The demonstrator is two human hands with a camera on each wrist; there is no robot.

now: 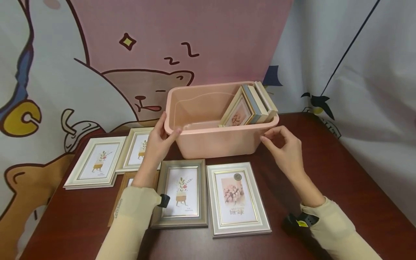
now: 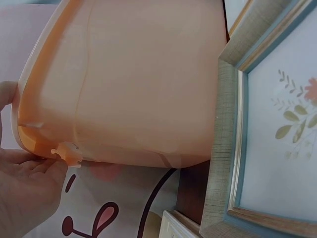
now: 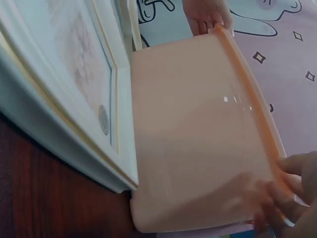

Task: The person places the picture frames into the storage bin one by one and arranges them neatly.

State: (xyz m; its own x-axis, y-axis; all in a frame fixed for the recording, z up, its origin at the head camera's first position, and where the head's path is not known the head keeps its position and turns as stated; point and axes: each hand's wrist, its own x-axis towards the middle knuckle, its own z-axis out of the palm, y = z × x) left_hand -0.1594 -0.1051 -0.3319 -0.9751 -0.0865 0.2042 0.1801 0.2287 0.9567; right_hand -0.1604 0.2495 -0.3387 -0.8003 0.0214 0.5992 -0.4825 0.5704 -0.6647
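Observation:
A pink plastic bin (image 1: 221, 142) stands tilted a little on the table. My left hand (image 1: 157, 139) grips its left end, thumb over the front rim and fingers behind the corner. In the left wrist view, that hand (image 2: 29, 188) holds the rim from below. At the bin's front right corner, my right hand (image 1: 286, 150) pinches under the rim with bent fingers. The right wrist view shows the fingers (image 3: 292, 173) at the rim, partly blurred. Several picture frames (image 1: 238, 113) lean together inside the bin's right end.
Before the bin lie a grey-gold picture frame (image 1: 202, 191) and a white picture frame (image 1: 260, 216). To the left are cream picture frames (image 1: 78, 177) and a brown picture frame (image 1: 116, 206) partly under my left arm. A cartoon-printed cloth (image 1: 227, 39) hangs behind the dark red table (image 1: 351, 202).

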